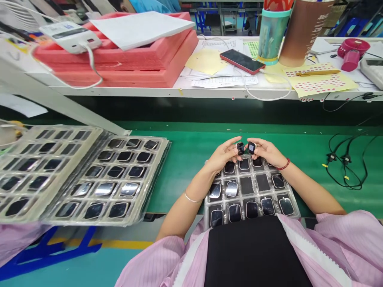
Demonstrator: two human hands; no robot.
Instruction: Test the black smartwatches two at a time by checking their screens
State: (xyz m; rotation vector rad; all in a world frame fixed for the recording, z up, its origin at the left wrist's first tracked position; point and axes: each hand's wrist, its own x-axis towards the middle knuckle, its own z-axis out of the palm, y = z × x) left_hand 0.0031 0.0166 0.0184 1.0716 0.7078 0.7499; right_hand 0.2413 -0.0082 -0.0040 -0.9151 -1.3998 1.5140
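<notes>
My left hand (222, 154) pinches a small dark watch-like piece (240, 148) between thumb and fingers. Close beside it, my right hand (268, 152) grips a second black piece (251, 148) that shows a light square on its face. Both pieces are held above the far edge of a clear plastic tray (243, 178). Square dark-screened watch cases (235, 213) sit in many of its pockets, while two pockets near the middle hold no case. One case (231, 189) in the second row reflects light. My fingertips nearly meet.
More trays (104, 179) of watch cases lie at the left on the green mat (185, 159). Black cables (347, 159) are coiled at the right. The shelf (209, 92) above bears red foam (119, 63), a phone (241, 61), and cups (273, 36).
</notes>
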